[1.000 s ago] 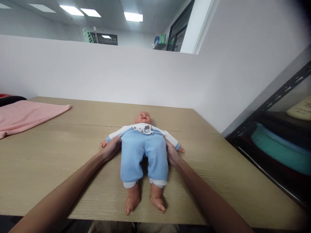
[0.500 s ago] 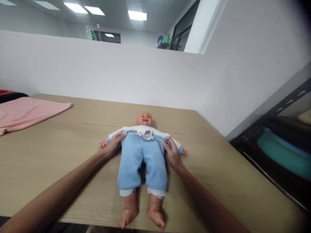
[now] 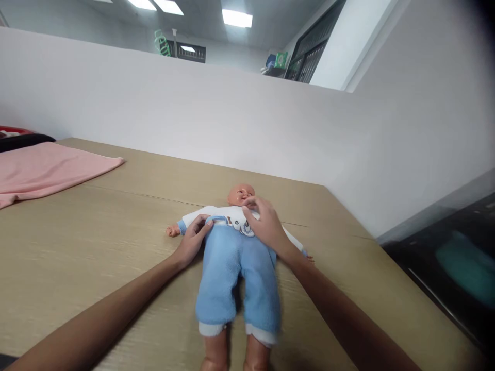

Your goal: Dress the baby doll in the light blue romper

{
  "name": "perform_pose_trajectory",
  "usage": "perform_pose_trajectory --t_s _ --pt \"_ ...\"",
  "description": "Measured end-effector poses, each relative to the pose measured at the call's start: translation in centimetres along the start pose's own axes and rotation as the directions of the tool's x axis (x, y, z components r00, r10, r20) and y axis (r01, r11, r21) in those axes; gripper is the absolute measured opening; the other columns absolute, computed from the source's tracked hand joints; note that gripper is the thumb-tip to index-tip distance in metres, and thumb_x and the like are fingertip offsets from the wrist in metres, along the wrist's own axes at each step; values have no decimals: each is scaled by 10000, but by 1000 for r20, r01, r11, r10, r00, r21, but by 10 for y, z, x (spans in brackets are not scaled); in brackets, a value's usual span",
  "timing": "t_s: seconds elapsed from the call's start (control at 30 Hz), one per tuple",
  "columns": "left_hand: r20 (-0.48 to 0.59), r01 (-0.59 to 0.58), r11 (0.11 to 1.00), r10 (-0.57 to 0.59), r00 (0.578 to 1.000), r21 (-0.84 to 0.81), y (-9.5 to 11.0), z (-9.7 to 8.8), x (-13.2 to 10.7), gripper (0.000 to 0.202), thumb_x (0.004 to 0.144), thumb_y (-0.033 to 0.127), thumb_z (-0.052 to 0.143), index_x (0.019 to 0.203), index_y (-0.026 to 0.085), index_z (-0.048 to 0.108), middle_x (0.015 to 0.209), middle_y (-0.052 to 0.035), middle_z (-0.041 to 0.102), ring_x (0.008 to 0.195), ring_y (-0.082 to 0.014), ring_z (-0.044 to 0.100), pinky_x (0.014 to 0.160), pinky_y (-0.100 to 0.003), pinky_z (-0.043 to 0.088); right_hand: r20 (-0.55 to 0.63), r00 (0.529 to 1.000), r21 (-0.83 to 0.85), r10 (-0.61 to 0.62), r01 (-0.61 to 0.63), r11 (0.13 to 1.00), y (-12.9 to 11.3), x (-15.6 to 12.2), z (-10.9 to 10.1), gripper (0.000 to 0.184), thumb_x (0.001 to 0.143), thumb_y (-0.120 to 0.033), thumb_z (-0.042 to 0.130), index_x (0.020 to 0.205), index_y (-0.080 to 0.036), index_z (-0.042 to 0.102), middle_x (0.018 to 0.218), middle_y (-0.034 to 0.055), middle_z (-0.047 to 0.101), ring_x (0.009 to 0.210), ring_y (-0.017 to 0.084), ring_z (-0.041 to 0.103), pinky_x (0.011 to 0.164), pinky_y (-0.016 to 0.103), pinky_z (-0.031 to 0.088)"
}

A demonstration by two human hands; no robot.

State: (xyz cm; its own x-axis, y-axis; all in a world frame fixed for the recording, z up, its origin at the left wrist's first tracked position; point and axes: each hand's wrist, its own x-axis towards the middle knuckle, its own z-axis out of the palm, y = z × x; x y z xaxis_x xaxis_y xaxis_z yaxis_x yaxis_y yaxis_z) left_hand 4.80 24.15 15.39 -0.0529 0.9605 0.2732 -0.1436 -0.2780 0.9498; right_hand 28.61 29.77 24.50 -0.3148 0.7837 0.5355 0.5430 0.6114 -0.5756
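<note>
A baby doll lies on its back on the wooden table, head away from me. It wears a white top with an elephant print and fuzzy blue trousers. My left hand pinches the trousers' waistband at the doll's right side. My right hand rests on the doll's chest with its fingers at the collar of the white top, just under the chin. The doll's bare feet run off the bottom edge of the view.
A pink cloth lies spread at the table's far left. A white partition wall runs behind the table. A dark metal shelf rack with a teal item stands to the right.
My right hand left the trousers' waistband and moved up onto the doll's chest and collar. My left hand crept up along the waistband. The view shifted, so the doll sits lower in the picture.
</note>
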Motion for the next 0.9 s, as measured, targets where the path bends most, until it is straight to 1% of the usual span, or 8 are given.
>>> perform_pose_trajectory --t_s 0.1,0.23,0.37,0.43,0.6,0.7,0.8,0.9 --pt "-39 -49 999 48 998 -11 0 4 -3 465 1006 688 774 985 229 702 968 -19 658 978 -243 583 928 -331 470 302 948 19 -102 101 995 -18 52 23 109 1054 -249 635 1099 -244 735 1183 99 827 1148 288 742 1096 486 550" --pt "-102 -102 993 107 989 55 -1 5 -8 409 1049 643 750 1046 240 685 977 -15 638 944 -231 576 890 -332 450 695 679 109 -237 226 968 -27 105 69 268 909 -110 786 1136 -253 800 1235 77 837 1162 283 763 1038 433 582" --pt "-81 -122 986 131 988 114 -1 6 -10 363 1089 600 712 1046 240 691 980 -25 637 923 -232 573 872 -344 453 828 474 195 -300 257 946 -26 118 109 380 778 -7 815 1049 -272 845 1120 14 855 1008 245 771 896 352 574" --pt "-90 -116 987 126 988 111 -2 6 -10 341 1104 575 696 1040 241 688 975 -26 632 921 -232 575 868 -348 460 827 480 199 -294 240 950 -22 113 119 308 794 -14 788 984 -251 838 1017 -6 846 918 224 757 818 318 550" --pt "-65 -218 952 237 969 214 -4 4 -12 175 1157 402 649 1062 261 695 1019 -38 654 978 -235 621 904 -358 498 728 646 157 -231 171 973 -8 97 109 380 908 -146 749 1281 -219 748 1195 65 817 1031 265 741 871 360 553" --pt "-44 -398 835 446 894 381 -7 2 -18 41 1138 280 674 1136 281 715 1129 -62 651 1085 -244 641 1005 -381 524 654 723 256 -220 61 965 -1 92 87 466 951 -169 693 1408 -242 641 1238 53 781 1040 234 725 908 347 566" --pt "-20 -480 698 577 817 531 -12 -1 -26 143 1099 214 710 1216 293 736 1259 -97 592 1204 -270 625 1080 -424 537 625 740 409 -249 -38 912 4 87 65 456 922 -141 689 1363 -253 655 1275 50 763 1088 234 719 945 350 574" --pt "9 -547 617 659 752 567 -14 -5 -29 162 1087 186 704 1207 285 749 1354 -123 524 1320 -299 596 1110 -459 546 595 740 431 -312 34 902 7 82 49 454 869 -59 657 1281 -240 719 1299 77 759 1197 275 712 1073 424 557"
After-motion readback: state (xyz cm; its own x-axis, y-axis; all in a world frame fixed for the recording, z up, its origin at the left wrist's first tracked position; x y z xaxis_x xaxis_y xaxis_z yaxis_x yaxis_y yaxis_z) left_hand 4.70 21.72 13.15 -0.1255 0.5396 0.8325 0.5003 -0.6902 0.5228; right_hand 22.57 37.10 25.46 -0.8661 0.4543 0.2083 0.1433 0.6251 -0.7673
